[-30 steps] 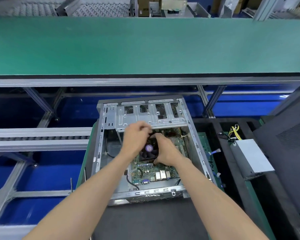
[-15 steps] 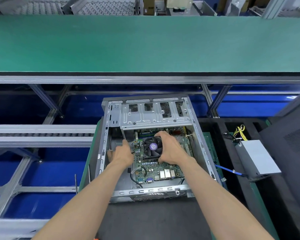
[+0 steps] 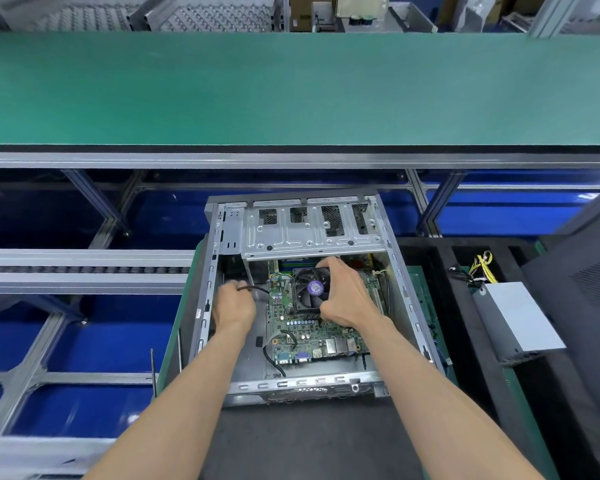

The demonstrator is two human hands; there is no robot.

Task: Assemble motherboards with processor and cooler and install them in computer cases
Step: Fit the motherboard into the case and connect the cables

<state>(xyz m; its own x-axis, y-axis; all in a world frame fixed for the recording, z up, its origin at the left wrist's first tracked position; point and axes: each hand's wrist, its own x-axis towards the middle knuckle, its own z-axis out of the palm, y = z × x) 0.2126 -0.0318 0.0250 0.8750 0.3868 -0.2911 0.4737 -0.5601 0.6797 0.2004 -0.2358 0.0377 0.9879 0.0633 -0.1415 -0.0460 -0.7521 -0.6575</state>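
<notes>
— What is counted?
— One computer case [image 3: 400,289] is seen, one motherboard [image 3: 312,332] laid inside it, one cooler fan [image 3: 309,289] mounted on top.
— And the hands?
— The fan is gripped by the right hand [image 3: 347,299]; a black cable [image 3: 257,289] is pinched by the left hand [image 3: 234,306].

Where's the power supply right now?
In the head view, the power supply lies on the right, outside the case, on the black tray, its yellow wires at its far end.
</notes>
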